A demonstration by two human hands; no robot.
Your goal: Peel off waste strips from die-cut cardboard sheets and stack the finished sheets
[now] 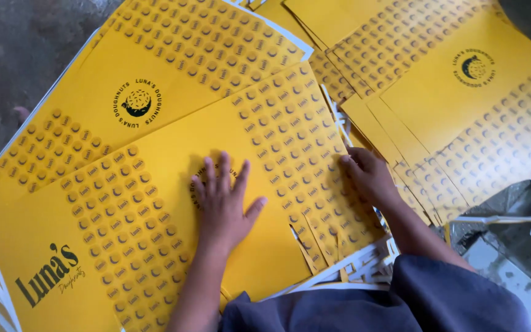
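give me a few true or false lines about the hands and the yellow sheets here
1. The left hand lies flat, fingers spread, on the top yellow printed sheet. True.
2. The right hand holds a pair of scissors. False: it holds no tool; its fingers rest at the sheet's right edge.
3. The sheets are plain blue. False: they are yellow with rows of small dark round marks and a round black emblem.
4. More yellow sheets lie fanned out at upper right. True.
5. Cut slits show at the top sheet's lower edge. True.
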